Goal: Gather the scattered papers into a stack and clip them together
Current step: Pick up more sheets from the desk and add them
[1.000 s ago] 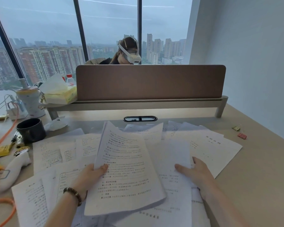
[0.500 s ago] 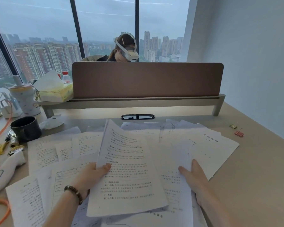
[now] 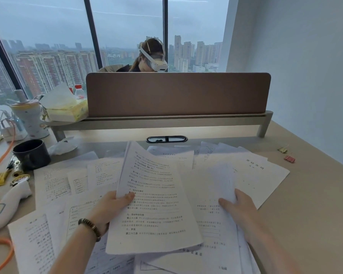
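My left hand [image 3: 109,207] grasps a sheaf of printed pages [image 3: 151,198] by its left edge, thumb on top and fingers underneath, lifting it above the middle of the desk [image 3: 315,204]. How many sheets are in the sheaf I cannot tell; at least two edges show at its top. A beaded bracelet [image 3: 90,228] sits on that wrist. My right hand [image 3: 239,207] lies on the spread of loose papers [image 3: 251,175] just right of the sheaf, with one blurred sheet [image 3: 224,182] rising at the fingers; whether I pinch it or only press on it I cannot tell.

The loose papers cover the near half of the desk, overlapping from the near-left corner to right of centre; I count at least ten, with more hidden under them. Two binder clips lie apart from the papers near the right edge: a gold clip [image 3: 283,149] and a red clip [image 3: 289,159] just beside it.

Along the left edge stand one dark mug [image 3: 31,154], one white controller [image 3: 10,202], one patterned tumbler [image 3: 29,119] and one orange cable [image 3: 2,252]. One tissue box [image 3: 67,109] rests on the shelf below the brown divider [image 3: 178,93], behind which one person wearing a headset [image 3: 156,63] sits.
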Motion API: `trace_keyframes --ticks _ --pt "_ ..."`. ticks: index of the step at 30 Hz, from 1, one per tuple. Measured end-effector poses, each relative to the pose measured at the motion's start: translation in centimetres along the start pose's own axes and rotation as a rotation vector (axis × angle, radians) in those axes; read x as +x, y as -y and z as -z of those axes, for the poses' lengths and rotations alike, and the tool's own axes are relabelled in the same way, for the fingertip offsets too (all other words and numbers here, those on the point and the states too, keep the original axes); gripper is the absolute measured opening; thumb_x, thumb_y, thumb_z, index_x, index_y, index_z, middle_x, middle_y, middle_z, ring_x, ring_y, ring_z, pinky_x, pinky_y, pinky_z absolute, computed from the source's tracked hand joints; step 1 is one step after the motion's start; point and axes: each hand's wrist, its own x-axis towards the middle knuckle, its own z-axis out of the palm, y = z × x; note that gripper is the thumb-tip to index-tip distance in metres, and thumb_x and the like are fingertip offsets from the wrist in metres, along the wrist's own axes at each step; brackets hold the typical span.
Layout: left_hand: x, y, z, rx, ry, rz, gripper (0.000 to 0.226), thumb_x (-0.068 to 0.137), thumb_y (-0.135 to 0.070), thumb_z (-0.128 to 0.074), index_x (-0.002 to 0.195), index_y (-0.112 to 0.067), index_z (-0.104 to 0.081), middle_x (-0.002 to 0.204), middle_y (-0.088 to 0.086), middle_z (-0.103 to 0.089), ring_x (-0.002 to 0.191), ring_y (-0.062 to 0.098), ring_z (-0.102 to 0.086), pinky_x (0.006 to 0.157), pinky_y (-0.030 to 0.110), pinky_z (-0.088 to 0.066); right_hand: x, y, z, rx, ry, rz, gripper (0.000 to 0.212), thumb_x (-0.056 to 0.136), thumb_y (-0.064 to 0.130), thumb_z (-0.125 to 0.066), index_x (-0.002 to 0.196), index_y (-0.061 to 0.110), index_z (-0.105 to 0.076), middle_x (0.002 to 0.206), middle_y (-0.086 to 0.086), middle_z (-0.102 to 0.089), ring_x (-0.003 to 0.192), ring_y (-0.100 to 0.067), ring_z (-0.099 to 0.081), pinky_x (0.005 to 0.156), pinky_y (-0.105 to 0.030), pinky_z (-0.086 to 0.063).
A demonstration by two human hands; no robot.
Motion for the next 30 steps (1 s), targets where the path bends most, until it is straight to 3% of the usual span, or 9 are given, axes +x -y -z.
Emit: trace_keyframes --ticks 4,6,8,10,14,18,22,25,30 --pt "0.1 0.1 -0.8 0.007 0.007 0.005 0.018 0.094 -0.015 -0.06 0.1 -0.001 -0.07 0.086 0.014 -0.079 0.071 0.028 -0.076 0.054 0.033 -0.06 0.0 0.0 -0.8 -0.006 0.047 -0.021 0.027 0.095 0.038 -0.063 0.107 0.016 -0.056 0.106 -0.005 -0.068 0.095 -0.025 -0.068 0.089 -0.047 -0.057" --pt "0.2 0.3 -1.2 0.009 0.014 0.003 0.019 0.094 -0.015 -0.061 0.101 0.0 -0.07 0.087 0.015 -0.079 0.073 0.029 -0.076 0.058 0.036 -0.061 0.0 -0.2 -0.9 0.008 0.029 -0.015 0.031 0.098 0.033 -0.059 0.122 0.018 -0.048 0.11 -0.001 -0.064 0.1 -0.023 -0.063 0.091 -0.042 -0.054" --pt "0.4 0.4 -1.5 0.0 0.032 0.01 0.02 0.093 -0.015 -0.062 0.103 0.0 -0.07 0.091 0.016 -0.078 0.08 0.033 -0.076 0.066 0.041 -0.062 0.0 -0.4 -0.8 0.027 -0.013 -0.015 0.041 0.097 0.02 -0.056 0.135 0.025 -0.039 0.109 0.003 -0.062 0.099 -0.023 -0.063 0.083 -0.037 -0.053" --pt "0.5 0.4 -1.9 -0.008 0.053 0.023 0.02 0.093 -0.016 -0.062 0.105 -0.001 -0.069 0.094 0.017 -0.078 0.084 0.035 -0.075 0.07 0.044 -0.062 0.0 -0.6 -0.6 -0.016 -0.026 -0.023 0.044 0.096 0.013 -0.052 0.136 0.026 -0.041 0.112 0.001 -0.063 0.099 -0.023 -0.062 0.082 -0.035 -0.052" --pt "0.6 0.2 -2.7 -0.025 0.077 0.031 0.019 0.093 -0.015 -0.063 0.105 -0.002 -0.069 0.095 0.017 -0.078 0.083 0.034 -0.075 0.067 0.042 -0.062 0.4 -1.0 0.0 -0.047 0.039 -0.037 0.042 0.099 0.02 -0.045 0.14 0.028 -0.048 0.132 -0.001 -0.062 0.115 -0.025 -0.06 0.103 -0.048 -0.049" --pt "0.8 0.0 -3.3 -0.038 0.095 0.04 0.021 0.093 -0.016 -0.063 0.107 -0.001 -0.069 0.098 0.019 -0.077 0.09 0.038 -0.074 0.08 0.052 -0.059 0.3 -0.1 0.0 -0.034 0.148 -0.034 0.054 0.105 0.039 -0.041 0.154 0.023 -0.029 0.152 0.008 -0.041 0.139 -0.021 -0.043 0.115 -0.038 -0.035" --pt "0.8 -0.1 -3.6 -0.095 0.124 0.069 0.022 0.094 -0.014 -0.061 0.111 -0.001 -0.067 0.103 0.021 -0.076 0.094 0.041 -0.072 0.082 0.055 -0.058 0.6 0.2 -0.1 -0.023 0.164 -0.035 0.051 0.102 0.02 -0.048 0.147 0.031 -0.027 0.133 0.006 -0.055 0.114 -0.018 -0.056 0.092 -0.036 -0.047" --pt "0.8 0.1 -3.6 -0.186 0.153 0.111 0.027 0.094 -0.014 -0.06 0.117 -0.001 -0.064 0.109 0.022 -0.074 0.098 0.042 -0.071 0.078 0.051 -0.06 0.5 0.1 0.1 -0.007 0.199 -0.053 0.059 0.095 0.006 -0.051 0.143 0.032 -0.028 0.112 0.015 -0.055 0.1 -0.012 -0.057 0.072 -0.029 -0.047" --pt "0.8 0.2 -3.9 -0.268 0.163 0.163 0.025 0.095 -0.012 -0.058 0.118 -0.003 -0.064 0.111 0.024 -0.072 0.102 0.045 -0.068 0.086 0.057 -0.056 0.2 -0.2 0.3 0.074 0.253 -0.053 0.062 0.091 0.002 -0.061 0.141 0.027 -0.036 0.119 0.005 -0.058 0.107 -0.016 -0.058 0.077 -0.032 -0.05"
